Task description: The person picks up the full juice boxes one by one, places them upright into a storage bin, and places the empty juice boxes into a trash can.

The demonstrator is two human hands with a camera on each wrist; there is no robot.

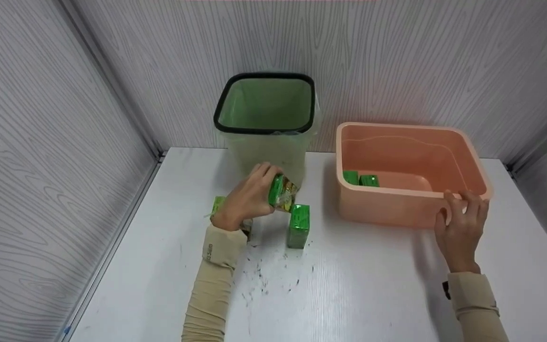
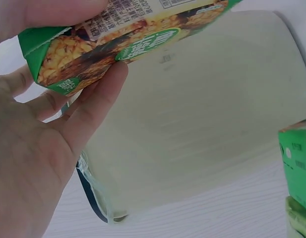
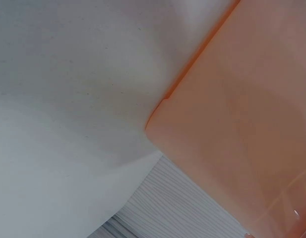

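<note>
My left hand (image 1: 250,195) holds a green drink carton (image 1: 277,191) just in front of the bin. In the left wrist view, the carton (image 2: 128,42) has pineapple pictures on its side, with the thumb on one side and fingers on the other. A second green carton (image 1: 298,227) stands upright on the table, close to the held one. My right hand (image 1: 466,228) grips the near rim of a pink plastic tub (image 1: 392,206) at its right end. Two green cartons (image 1: 369,180) show inside the tub, partly hidden by its front wall.
Behind the left hand stands a pale green bin (image 1: 268,152) with a black rim and a clear liner. A light green item (image 1: 217,204) lies partly hidden behind the left wrist. Dark specks (image 1: 261,278) are scattered on the white table (image 1: 349,294). Wood-patterned panels (image 1: 373,57) enclose the table.
</note>
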